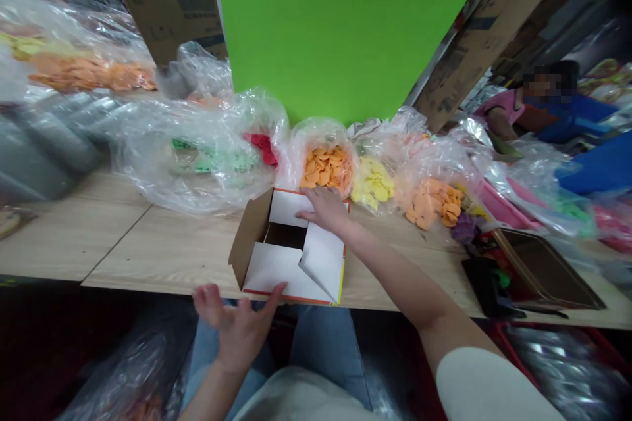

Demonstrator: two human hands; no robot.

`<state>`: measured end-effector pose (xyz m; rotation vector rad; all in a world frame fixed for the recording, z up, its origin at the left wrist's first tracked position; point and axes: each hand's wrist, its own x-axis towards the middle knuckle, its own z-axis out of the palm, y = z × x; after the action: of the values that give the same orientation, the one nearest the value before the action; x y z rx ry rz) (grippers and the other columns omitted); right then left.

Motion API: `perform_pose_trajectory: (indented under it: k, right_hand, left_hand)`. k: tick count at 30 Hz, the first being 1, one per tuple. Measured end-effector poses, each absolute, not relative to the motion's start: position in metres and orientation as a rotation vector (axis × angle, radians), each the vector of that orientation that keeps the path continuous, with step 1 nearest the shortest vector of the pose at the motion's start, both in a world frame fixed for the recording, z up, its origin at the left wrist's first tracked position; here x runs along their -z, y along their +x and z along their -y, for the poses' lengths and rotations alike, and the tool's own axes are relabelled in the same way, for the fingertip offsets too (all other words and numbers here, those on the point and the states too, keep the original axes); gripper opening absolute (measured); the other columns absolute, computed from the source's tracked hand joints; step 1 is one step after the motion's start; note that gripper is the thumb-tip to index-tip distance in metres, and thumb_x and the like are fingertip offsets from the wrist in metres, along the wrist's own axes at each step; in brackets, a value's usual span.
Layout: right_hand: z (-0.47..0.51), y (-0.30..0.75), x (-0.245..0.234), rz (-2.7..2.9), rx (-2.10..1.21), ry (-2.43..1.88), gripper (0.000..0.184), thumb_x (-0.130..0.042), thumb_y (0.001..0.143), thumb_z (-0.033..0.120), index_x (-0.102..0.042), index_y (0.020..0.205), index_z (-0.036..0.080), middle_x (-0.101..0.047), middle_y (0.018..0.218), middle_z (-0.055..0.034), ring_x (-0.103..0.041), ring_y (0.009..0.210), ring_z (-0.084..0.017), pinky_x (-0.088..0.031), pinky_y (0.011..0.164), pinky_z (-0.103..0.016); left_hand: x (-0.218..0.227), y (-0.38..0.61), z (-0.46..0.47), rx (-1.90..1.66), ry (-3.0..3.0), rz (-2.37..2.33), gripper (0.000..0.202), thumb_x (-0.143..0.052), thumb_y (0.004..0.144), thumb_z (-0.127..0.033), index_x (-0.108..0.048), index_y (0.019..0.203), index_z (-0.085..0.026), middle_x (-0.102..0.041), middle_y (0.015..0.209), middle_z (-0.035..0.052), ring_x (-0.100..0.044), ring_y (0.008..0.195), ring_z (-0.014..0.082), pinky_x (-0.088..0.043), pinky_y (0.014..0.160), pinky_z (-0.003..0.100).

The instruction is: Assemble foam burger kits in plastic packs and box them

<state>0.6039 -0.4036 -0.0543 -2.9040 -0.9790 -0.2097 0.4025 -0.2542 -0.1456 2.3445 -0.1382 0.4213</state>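
A cardboard box [276,270], white inside with orange and yellow edges, lies at the table's front edge. Three of its flaps are folded inward around a dark gap, while a brown flap on the left stands up. My right hand [326,210] rests on the far white flap, fingers stretched out over it. Below the near edge, my left hand [239,322] is spread open, its thumb by the box's front rim. Whether that thumb touches the rim is hard to tell.
Behind the box sit clear plastic bags with orange pieces [326,168], yellow pieces [372,181] and green pieces [222,161]. A green panel [345,33] rises at the back. To the right are a black tape dispenser [488,286], a brown tray [548,266] and, farther off, another person [503,112].
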Motion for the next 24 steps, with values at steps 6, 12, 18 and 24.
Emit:
perform_pose_trajectory:
  k: [6,12,18,24]
  right_hand:
    - [0.409,0.612,0.051,1.009,0.067,-2.855,0.051,-0.057,0.08,0.045,-0.046,0.124,0.021,-0.06,0.115,-0.0093,-0.053,0.106,-0.025,-0.034,0.09,-0.04]
    - [0.415,0.615,0.044,1.053,-0.006,-2.806,0.045,-0.051,0.085,0.035,-0.045,0.127,0.02,-0.058,0.12,-0.0075,-0.053,0.108,-0.022,-0.034,0.093,-0.037]
    - [0.413,0.604,0.045,0.972,0.108,-2.817,0.037,-0.04,0.09,0.031,-0.047,0.124,0.018,-0.063,0.111,-0.0079,-0.056,0.099,-0.022,-0.034,0.088,-0.036]
    - [0.415,0.595,0.053,0.969,0.27,-2.739,0.029,-0.034,0.093,0.03,-0.058,0.105,0.018,-0.067,0.093,-0.0071,-0.058,0.09,-0.019,-0.031,0.085,-0.033]
  left_hand:
    - [0.121,0.424,0.245,-0.433,2.522,0.389,0.05,-0.041,0.084,-0.015,-0.038,0.133,-0.025,-0.047,0.134,0.0075,-0.036,0.128,0.023,-0.022,0.108,0.046]
    - [0.097,0.432,0.248,-0.258,2.744,0.642,0.05,-0.044,0.081,-0.019,-0.042,0.131,-0.027,-0.04,0.139,0.0066,-0.03,0.13,0.0302,-0.006,0.103,0.063]
    - [0.112,0.429,0.241,-0.299,2.436,0.411,0.035,-0.051,0.081,-0.03,-0.053,0.116,-0.025,-0.042,0.137,0.0095,-0.03,0.131,0.0278,-0.026,0.102,0.053]
    - [0.139,0.412,0.246,-0.017,1.516,-0.399,0.062,-0.041,0.084,-0.05,-0.027,0.136,-0.018,-0.043,0.134,0.0159,-0.04,0.124,0.028,-0.042,0.093,0.046]
